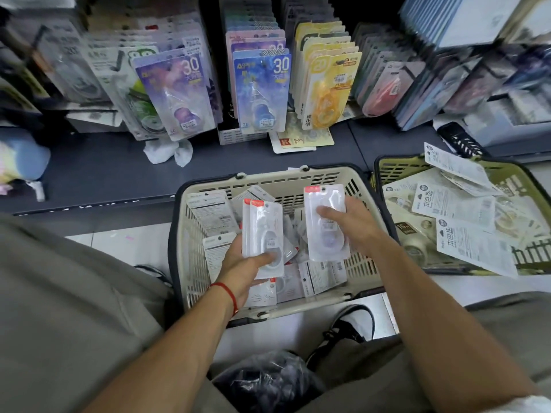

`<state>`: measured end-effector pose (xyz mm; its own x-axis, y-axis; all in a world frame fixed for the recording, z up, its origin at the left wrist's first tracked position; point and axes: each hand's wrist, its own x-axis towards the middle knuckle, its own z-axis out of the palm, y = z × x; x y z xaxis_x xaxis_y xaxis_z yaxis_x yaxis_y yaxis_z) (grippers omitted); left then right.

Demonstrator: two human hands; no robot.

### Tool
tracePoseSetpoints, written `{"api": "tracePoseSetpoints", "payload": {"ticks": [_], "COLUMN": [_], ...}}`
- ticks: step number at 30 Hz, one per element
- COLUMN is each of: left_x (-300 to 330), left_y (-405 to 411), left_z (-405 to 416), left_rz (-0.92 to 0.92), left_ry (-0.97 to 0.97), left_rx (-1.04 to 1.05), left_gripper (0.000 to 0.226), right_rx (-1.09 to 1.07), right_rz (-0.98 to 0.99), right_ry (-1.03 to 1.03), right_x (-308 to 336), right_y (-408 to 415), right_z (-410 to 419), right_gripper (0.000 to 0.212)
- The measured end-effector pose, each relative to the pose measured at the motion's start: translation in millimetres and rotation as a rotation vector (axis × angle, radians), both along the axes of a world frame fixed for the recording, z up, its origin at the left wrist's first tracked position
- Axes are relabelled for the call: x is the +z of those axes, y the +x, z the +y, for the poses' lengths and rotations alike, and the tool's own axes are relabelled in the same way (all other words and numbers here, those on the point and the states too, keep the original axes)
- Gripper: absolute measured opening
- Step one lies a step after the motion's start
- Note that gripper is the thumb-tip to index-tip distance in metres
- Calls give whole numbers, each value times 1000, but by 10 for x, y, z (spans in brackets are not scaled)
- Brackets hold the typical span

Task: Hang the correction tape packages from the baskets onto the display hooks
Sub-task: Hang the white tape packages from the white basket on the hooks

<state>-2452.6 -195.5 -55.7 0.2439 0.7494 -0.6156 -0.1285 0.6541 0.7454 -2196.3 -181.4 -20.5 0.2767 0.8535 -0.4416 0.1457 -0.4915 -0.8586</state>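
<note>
A cream basket (343, 177) in front of me holds several white correction tape packages. My left hand (241, 266) grips a small stack of clear-fronted packages (262, 231) with red tops, held upright over the basket. My right hand (348, 225) holds another such package (326, 204), thumb across its front. A second, olive basket (396, 168) at the right is heaped with larger white-backed packages (465, 245). Rows of hanging packages fill the display above: purple (176, 93), blue (262, 90), yellow (328, 87).
A dark shelf ledge (104, 171) runs under the display, with crumpled white paper (167, 150) and a loose yellow card (301, 138) on it. A black bag (265, 380) lies between my knees. Pale floor tiles lie beneath the baskets.
</note>
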Motion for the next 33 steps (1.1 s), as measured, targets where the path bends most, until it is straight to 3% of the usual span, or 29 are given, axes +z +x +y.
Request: {"api": "tracePoseSetpoints", "payload": {"ticks": [3, 7, 13, 14, 16, 18, 19, 22, 26, 28, 30, 33], "left_x": [37, -16, -86, -102, -139, -168, -172, -166, -144, -102, -51, 47], "left_y": [46, 9, -56, -60, -93, -130, -140, -159, -183, -188, -174, -125], "left_z": [-28, -50, -63, -57, -42, -28, -19, -20, -36, -33, -27, -27], "left_rz": [-152, -312, -164, -131, -98, -82, -77, -67, -68, -71, -52, -27], "left_ry": [-42, -125, -44, -42, -62, -77, -80, -82, -78, -57, -17, 65], "left_rx": [-47, -54, -144, -119, -34, 19, 28, 36, 59, 87, 97, 95], "left_gripper": [50, 57, 74, 70, 64, 63, 64, 67, 67, 66, 68, 76], "right_rx": [112, 101, 246, 256, 306, 540, 667, 789, 683, 560, 382, 141], "right_rz": [269, 182, 87, 47, -212, -546, -646, -738, -898, -779, -524, -205], "right_ry": [-80, -76, -112, -127, -178, -306, -385, -458, -397, -335, -216, -83], "right_x": [100, -3, -131, -148, -265, -429, -508, -697, -714, -645, -497, -165], "right_y": [-278, -759, -761, -704, -516, -317, -252, -208, -145, -97, -117, -342], "right_z": [-37, -106, -143, -144, -166, -253, -318, -422, -375, -339, -267, -82], "right_gripper": [36, 20, 50, 47, 36, 33, 42, 58, 29, 17, 11, 21]}}
